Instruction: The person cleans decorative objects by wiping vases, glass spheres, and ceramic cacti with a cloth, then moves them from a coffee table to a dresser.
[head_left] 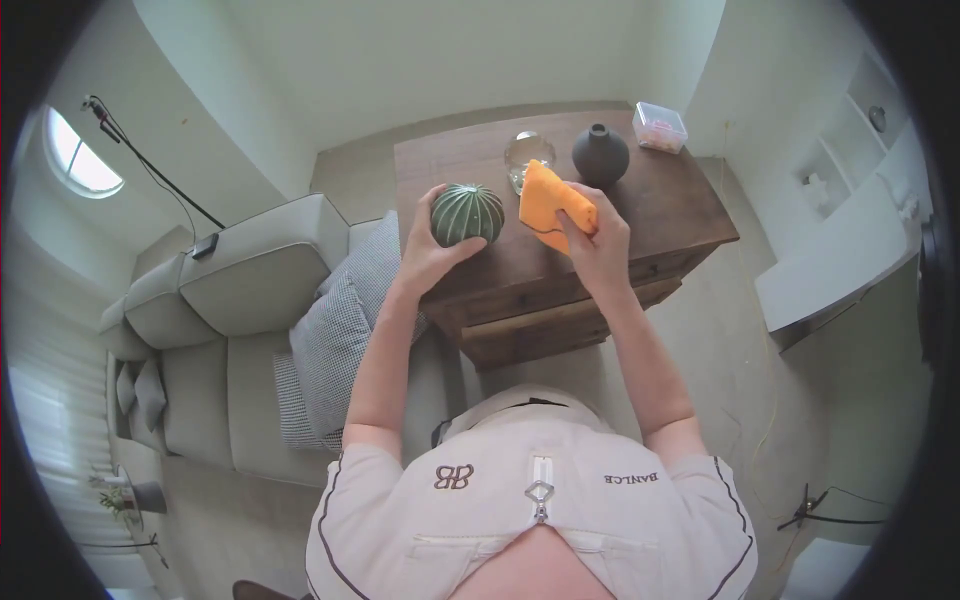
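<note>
A round green ribbed, cactus-like ornament (pixel 467 214) is at the left part of the wooden cabinet top (pixel 440 158). My left hand (pixel 432 245) curves round its left and near sides, thumb along the bottom. In my right hand (pixel 600 236) is a folded orange cloth (pixel 545 205), pinched between thumb and fingers, a little to the right of the ornament and apart from it. Behind the cloth stands a clear glass vessel (pixel 522 150), partly hidden by it. A dark round vase (pixel 600 156) with a narrow neck stands to its right.
A clear plastic box (pixel 660 128) with pinkish contents sits at the cabinet's back right corner. Below the top, a drawer (pixel 535 338) juts out toward me. A grey sofa (pixel 262 287) with a checked blanket (pixel 345 310) is on the left, and a white shelf unit (pixel 840 245) on the right.
</note>
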